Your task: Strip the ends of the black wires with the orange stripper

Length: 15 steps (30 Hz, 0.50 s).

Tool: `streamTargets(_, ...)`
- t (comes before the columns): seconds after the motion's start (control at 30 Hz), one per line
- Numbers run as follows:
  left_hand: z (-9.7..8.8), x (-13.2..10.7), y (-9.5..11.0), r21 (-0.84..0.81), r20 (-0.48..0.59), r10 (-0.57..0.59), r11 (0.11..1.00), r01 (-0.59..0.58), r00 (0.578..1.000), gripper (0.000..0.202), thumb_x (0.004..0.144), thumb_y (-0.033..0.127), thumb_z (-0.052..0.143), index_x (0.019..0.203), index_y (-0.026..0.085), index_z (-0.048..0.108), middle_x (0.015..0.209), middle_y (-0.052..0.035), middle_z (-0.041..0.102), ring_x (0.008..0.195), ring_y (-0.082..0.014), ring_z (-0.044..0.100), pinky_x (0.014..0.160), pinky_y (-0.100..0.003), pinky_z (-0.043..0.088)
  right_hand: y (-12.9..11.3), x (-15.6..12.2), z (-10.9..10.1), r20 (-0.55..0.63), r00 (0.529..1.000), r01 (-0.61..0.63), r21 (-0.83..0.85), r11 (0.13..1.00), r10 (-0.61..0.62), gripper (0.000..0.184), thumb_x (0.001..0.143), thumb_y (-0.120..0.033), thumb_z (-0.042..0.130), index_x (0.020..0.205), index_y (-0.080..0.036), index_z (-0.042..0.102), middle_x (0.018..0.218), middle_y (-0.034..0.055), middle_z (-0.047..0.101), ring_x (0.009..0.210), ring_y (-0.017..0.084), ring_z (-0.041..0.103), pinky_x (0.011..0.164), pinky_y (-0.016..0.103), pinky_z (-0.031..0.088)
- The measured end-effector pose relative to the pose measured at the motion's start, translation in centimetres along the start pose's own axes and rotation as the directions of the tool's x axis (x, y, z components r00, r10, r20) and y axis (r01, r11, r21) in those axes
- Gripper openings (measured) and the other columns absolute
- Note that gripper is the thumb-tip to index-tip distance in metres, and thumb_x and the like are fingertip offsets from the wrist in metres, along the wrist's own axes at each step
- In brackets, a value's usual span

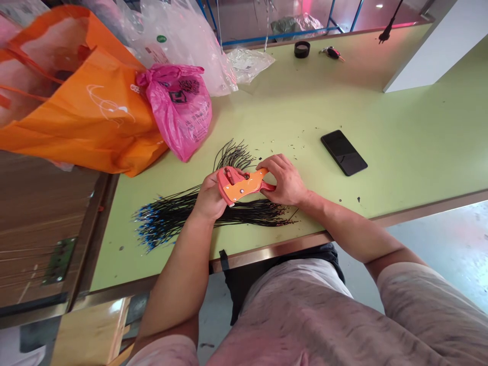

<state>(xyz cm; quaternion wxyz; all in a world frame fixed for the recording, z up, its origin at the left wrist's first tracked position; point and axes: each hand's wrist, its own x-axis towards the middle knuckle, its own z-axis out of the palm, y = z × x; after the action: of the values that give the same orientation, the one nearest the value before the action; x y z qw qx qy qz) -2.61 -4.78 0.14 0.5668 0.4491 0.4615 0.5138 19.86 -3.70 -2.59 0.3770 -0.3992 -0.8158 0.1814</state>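
Note:
An orange and red wire stripper (pixel 244 189) is held over the table, its head to the left and its handles to the right. My right hand (pixel 286 180) is closed around the handles. At the head end my left hand (pixel 211 199) is closed against the tool, with its fingers partly hidden behind it; whether a wire is also in them I cannot tell. Below the hands lies a long bundle of black wires (pixel 251 213), with blue and bare metal ends at the left. Behind the stripper is a second bunch of thin black wires (pixel 234 154).
An orange bag (pixel 110 112), a pink plastic bag (pixel 181 109) and clear plastic bags (pixel 179 38) crowd the back left. A black phone (pixel 344 152) lies to the right. Farther back are a black ring (pixel 302 49), keys (pixel 332 52) and a hanging plug (pixel 385 34). Small scraps dot the tabletop.

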Motion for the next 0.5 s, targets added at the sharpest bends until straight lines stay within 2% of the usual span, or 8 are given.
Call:
streamTargets(0.1, -0.1, 0.09, -0.21, -0.002, -0.014, 0.015, 1.0, -0.015, 1.0, 0.052, 0.056, 0.06, 0.099, 0.078, 0.02, 0.074, 0.09, -0.0082, 0.08, 0.081, -0.0244, 0.075, 0.075, -0.037, 0.063, -0.05, 0.05, -0.01, 0.014, 1.0, 0.013, -0.007, 1.0, -0.013, 0.04, 0.086, -0.027, 0.074, 0.125, -0.023, 0.067, 0.122, 0.0124, 0.072, 0.116, 0.032, 0.061, 0.105, 0.051, 0.054)
streamTargets(0.3, -0.35, 0.25, -0.38, 0.002, -0.042, -0.046, 0.999, 0.046, 0.998, 0.048, 0.071, 0.062, 0.092, 0.085, 0.02, 0.075, 0.093, -0.009, 0.08, 0.082, -0.0239, 0.075, 0.079, -0.039, 0.064, -0.14, 0.05, -0.09, 0.021, 0.999, 0.039, -0.016, 0.999, -0.039, 0.039, 0.087, -0.03, 0.074, 0.125, -0.023, 0.067, 0.122, 0.0127, 0.072, 0.114, 0.033, 0.061, 0.102, 0.05, 0.053)
streamTargets(0.5, 0.07, 0.14, -0.13, -0.003, -0.008, -0.01, 1.0, 0.01, 1.0, 0.049, 0.058, 0.057, 0.099, 0.076, 0.02, 0.073, 0.089, -0.0074, 0.08, 0.079, -0.0227, 0.074, 0.073, -0.036, 0.062, -0.08, 0.09, -0.32, -0.01, 0.999, 0.046, 0.01, 0.999, -0.046, 0.039, 0.086, -0.029, 0.074, 0.125, -0.024, 0.066, 0.123, 0.0123, 0.072, 0.116, 0.032, 0.062, 0.104, 0.05, 0.053)
